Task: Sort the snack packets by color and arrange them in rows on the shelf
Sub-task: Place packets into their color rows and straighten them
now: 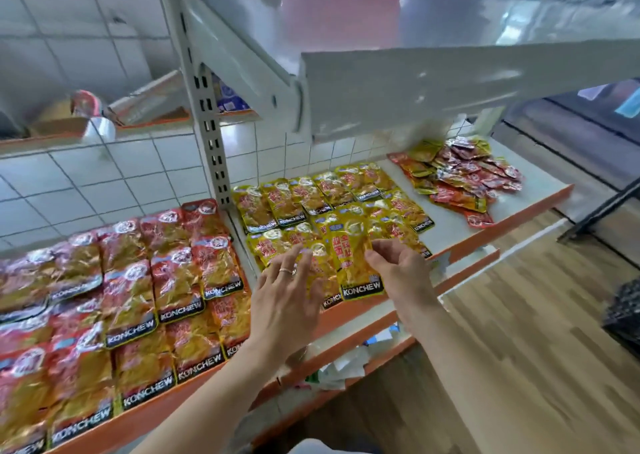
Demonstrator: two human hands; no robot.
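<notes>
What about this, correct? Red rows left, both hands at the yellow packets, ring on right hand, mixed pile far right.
No: the head view shows the ring on the left hand, not the right hand. Red rows left, both hands at the yellow packets, mixed pile far right all hold.

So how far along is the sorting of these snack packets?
Done: red packets lie in rows on the left, yellow packets fill rows beside them. In hand: the right hand pinches one more yellow packet at the front row; the left hand rests flat beside it. Left: a mixed pile, unsorted, at the far right.
</notes>
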